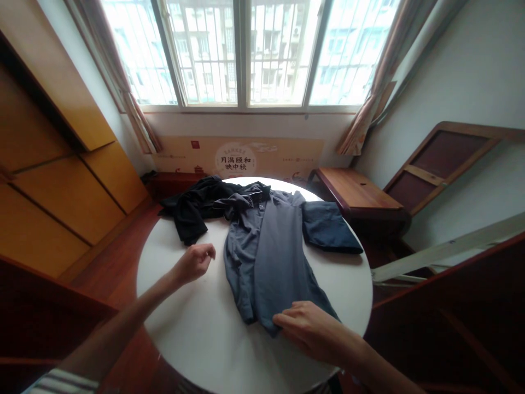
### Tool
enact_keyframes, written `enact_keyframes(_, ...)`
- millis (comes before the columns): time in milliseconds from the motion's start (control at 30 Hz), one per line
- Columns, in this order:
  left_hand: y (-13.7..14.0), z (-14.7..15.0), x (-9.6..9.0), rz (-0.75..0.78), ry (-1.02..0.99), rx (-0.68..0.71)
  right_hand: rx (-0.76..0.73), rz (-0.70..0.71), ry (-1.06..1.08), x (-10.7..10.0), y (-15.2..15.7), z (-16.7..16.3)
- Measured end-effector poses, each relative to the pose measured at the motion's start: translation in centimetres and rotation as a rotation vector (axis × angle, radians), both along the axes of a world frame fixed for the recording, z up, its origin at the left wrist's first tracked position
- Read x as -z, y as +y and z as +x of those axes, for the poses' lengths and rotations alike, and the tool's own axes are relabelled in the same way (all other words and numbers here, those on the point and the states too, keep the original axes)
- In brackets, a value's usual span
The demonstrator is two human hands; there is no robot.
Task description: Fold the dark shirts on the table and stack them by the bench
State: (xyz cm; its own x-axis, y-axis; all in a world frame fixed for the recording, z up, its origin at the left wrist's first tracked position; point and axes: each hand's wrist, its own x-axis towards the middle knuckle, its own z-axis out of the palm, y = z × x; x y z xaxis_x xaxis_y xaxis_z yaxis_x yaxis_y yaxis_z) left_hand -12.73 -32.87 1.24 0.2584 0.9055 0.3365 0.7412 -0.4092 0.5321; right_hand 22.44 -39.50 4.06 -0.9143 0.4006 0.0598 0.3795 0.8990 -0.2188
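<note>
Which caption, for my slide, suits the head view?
Right hand at the near end of a gray shirt on a white table.

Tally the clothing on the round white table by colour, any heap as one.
Black: 1 (crumpled heap; can't tell if it's more than one garment)
Grey: 1 (spread shirt)
Dark blue: 1 (folded garment)
Total: 3

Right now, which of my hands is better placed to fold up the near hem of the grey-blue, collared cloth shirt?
Probably your right hand: it is at the near hem of the shirt, while your left hand is off to its left, apart from it.
</note>
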Motion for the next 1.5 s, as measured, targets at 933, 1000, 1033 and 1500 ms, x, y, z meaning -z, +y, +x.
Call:
enact_keyframes(933, -1.5, -6.0, -5.3, -0.437, 0.184, 0.163, -0.134, -0.557, -0.023, -4.0, 4.1, 2.6)
enact_keyframes(1000, 2.6, -4.6, -5.8, -0.264, 0.214, 0.013, -0.068, -0.479, 0.075, -4.4, 7.2, 0.5)
enact_keyframes(1033, 5.0, -3.5, -5.9, -0.16, 0.232, -0.059, 0.014, -0.388, 0.132, -4.3, 9.0, -0.9)
enact_keyframes(1500, 22.9, -1.0, -4.7, 0.003, -0.05, -0.675, -0.119, -0.147, 0.073, 3.6, 9.0, -9.7)
